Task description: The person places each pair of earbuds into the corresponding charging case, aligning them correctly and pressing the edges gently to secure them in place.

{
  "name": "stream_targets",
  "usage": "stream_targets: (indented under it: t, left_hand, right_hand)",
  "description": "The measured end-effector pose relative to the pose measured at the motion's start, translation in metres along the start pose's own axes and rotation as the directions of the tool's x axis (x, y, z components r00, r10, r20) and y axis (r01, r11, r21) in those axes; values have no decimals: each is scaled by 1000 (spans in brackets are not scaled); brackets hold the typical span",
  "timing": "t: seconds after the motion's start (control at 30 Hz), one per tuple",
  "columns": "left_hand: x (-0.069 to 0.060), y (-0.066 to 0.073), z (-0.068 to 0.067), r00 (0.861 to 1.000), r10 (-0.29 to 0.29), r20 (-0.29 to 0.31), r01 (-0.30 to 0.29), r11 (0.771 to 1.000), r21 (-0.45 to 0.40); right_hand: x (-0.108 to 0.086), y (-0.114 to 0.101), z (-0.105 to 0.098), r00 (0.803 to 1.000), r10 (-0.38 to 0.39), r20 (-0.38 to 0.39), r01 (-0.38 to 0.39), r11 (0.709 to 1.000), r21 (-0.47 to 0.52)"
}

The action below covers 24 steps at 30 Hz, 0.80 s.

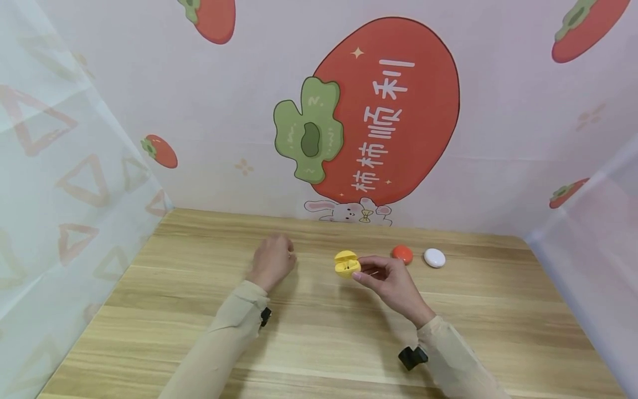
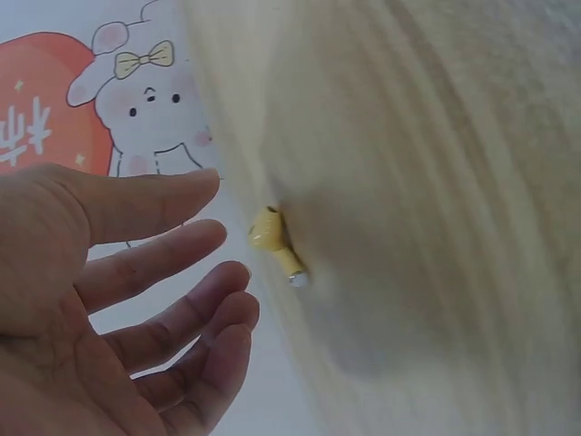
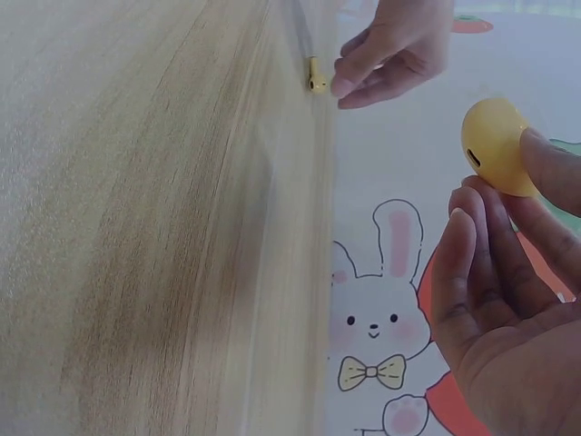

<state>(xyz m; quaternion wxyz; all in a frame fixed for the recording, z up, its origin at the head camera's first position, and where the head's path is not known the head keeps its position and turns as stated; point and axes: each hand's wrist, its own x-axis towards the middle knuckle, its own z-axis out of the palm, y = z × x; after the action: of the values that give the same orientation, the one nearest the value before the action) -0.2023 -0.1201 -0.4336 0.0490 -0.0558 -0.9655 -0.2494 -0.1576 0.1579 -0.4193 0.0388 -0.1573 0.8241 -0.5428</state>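
Note:
My right hand [image 1: 397, 284] holds a yellow earbud case [image 1: 347, 267] above the table, its lid raised. Thumb and fingertips pinch the rounded case in the right wrist view, where a dark slot shows on its lower side. Dark spots show inside the case, too small to make out. A yellow earbud [image 2: 275, 238] with a silver stem tip lies on the wooden table. Just beside it, my left hand [image 2: 136, 300] has loosely bent fingers with nothing between them. From the head, the left hand [image 1: 273, 260] hides that earbud.
A red round case [image 1: 402, 254] and a white round case [image 1: 435, 257] lie side by side beyond the right hand. Behind the wooden table [image 1: 199, 244] stands a wall sheet printed with persimmons and a rabbit. More sheets rise at the left and right sides.

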Motion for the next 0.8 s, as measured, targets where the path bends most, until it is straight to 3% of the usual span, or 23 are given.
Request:
stream_targets:
  t: [0.5,0.8]
  left_hand:
    - [0,-6,8,998,-63,23,64,998,-20]
    - [-2,-4,7,1000,-26,-6,26,999,-36]
  right_hand:
    - [-1,-3,0,1000,6,5,-6,1000,-1]
    - [-1,-2,-1,1000,1,8,-1,1000,13]
